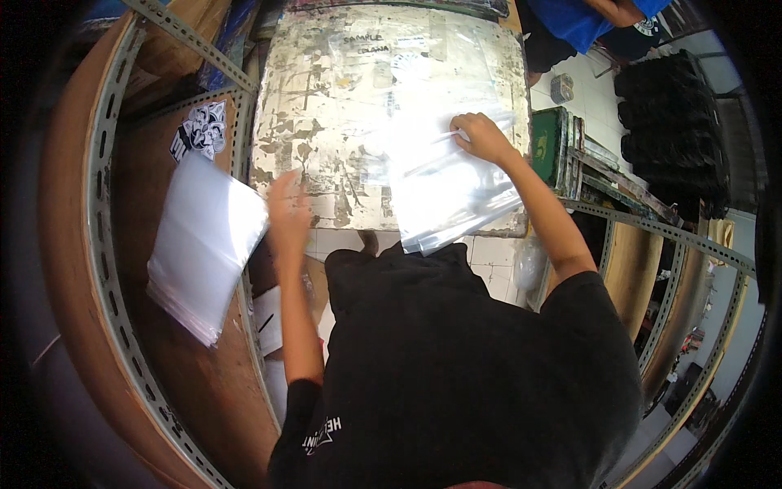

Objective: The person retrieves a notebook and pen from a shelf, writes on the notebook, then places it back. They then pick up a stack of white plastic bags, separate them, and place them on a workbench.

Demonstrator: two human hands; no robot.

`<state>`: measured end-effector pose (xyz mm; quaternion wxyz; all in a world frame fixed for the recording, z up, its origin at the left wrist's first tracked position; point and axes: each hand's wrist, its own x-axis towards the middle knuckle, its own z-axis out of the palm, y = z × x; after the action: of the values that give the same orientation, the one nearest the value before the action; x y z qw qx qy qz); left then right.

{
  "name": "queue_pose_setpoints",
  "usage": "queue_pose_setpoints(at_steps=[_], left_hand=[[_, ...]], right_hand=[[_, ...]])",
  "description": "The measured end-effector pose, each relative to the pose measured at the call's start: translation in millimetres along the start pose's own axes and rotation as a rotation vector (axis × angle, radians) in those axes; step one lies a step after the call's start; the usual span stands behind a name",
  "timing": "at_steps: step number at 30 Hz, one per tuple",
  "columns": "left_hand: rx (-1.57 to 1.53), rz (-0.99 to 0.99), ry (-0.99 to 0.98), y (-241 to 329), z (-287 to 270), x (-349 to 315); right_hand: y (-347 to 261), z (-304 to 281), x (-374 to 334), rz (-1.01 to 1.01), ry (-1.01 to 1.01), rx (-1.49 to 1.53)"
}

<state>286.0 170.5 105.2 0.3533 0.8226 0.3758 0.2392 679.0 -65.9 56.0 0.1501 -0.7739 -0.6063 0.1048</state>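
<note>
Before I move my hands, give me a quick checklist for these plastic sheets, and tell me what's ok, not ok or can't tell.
1. Right hand at the clear plastic sheets on the table: ok, its fingers are curled there.
2. Right hand's pinch on a sheet: cannot tell, glare washes out the plastic.
3. Sheets wholly on the table: not ok, their near end sticks out past the front edge.
4. Left hand free of the sleeve stack on the left shelf: cannot tell, the hand is blurred beside it.
5. Person in blue apart from the sheets: ok, beyond the table's far right corner.
</note>
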Motion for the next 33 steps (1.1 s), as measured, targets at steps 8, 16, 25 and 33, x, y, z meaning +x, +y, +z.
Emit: queue_pose_setpoints(at_steps=[8, 16, 25, 33], left_hand=[[0.073, 0.608, -0.383, 88, 202, 80], [0.277, 0.622, -0.618, 71, 243, 101], [0.181, 0.419, -0.848, 150, 214, 94], [0.472, 0.538, -0.785, 193, 195, 124]], right_hand=[[-22, 13, -46, -0.082, 0.412, -0.025], [-25, 20, -78, -0.036, 0.448, -0.012], [-15, -6, -61, -0.097, 0.571, -0.118], [-12, -41, -20, -0.141, 0.617, -0.093]])
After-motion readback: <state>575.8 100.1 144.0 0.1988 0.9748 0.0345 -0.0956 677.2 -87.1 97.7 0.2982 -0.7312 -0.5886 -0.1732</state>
